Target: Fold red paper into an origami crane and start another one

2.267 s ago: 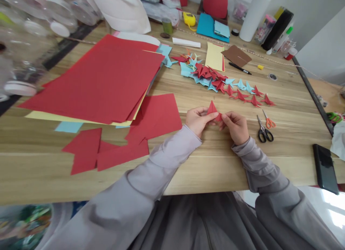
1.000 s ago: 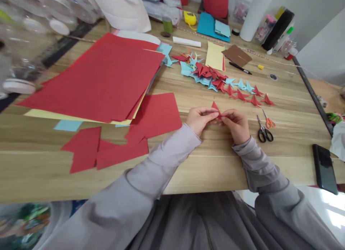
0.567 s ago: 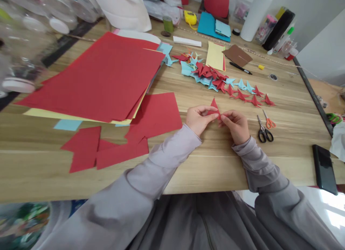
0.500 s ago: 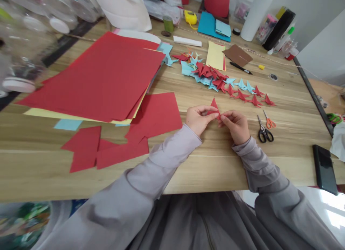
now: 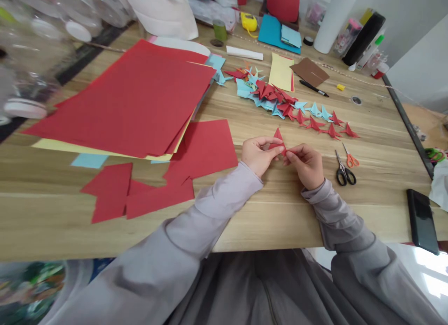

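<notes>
A small piece of folded red paper is held between both hands above the wooden table, its pointed tip up and away from me. My left hand pinches it from the left with thumb and fingers. From the right, my right hand grips its lower corner between thumb and forefinger. The fingers cover much of the folds. Beyond my hands lie red paper cranes in a row and a heap, along with light blue cranes.
Left of me lie a large stack of red sheets and red paper offcuts. Black-handled scissors and orange scissors rest to the right, a phone near the right edge. Behind stand a white roll and a tape measure.
Both hands keep nearly the same place and grip on the folded red paper. The right fingers have shifted slightly at its lower corner, and the whole view has moved a little.
</notes>
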A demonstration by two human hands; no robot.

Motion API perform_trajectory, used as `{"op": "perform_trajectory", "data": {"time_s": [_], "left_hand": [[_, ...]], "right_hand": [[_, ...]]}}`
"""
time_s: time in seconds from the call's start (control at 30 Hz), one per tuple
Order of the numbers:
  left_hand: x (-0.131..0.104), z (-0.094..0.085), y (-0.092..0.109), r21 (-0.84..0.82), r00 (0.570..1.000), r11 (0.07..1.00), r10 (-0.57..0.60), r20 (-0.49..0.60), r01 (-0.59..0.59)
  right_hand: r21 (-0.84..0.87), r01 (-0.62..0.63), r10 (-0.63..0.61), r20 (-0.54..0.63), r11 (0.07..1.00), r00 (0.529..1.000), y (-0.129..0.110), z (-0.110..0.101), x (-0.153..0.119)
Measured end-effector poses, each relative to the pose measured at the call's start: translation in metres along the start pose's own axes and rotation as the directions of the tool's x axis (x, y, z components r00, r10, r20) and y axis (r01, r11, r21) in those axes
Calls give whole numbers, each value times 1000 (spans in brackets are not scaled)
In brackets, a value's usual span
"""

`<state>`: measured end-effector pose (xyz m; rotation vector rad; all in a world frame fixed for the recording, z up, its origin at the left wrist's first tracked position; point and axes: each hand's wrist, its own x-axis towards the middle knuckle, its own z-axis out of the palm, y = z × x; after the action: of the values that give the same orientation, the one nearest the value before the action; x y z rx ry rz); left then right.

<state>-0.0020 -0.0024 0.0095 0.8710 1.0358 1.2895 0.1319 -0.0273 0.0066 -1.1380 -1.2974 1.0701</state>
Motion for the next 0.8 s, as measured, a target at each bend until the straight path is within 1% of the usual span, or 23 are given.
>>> {"op": "perform_trajectory", "data": {"time_s": [0.13,0.23,0.33,0.47,0.67,0.8], "left_hand": [[1,-2,-2,38,999,999,7,51,-9],[2,-4,-4,53,996,999,4,90,-9],[4,-5,-4,67,996,998,15,91,-22],[4,-5,-3,78,997,997,11,77,-17],[1,-3,4,84,997,996,-17,70,11],[-1,-1,7,98,994,995,-31,107,20]], "right_hand": [[10,-30,30,-4,1000,1000,-1,-1,1],[63,-67,68,-9,996,998,0,-3,2],[104,-99,100,-3,990,995,-1,-3,3],[113,-115,115,9,987,993,-2,-2,2],[104,-102,101,10,989,995,-2,-1,1],[2,-65,65,-13,998,998,-4,0,1]]}}
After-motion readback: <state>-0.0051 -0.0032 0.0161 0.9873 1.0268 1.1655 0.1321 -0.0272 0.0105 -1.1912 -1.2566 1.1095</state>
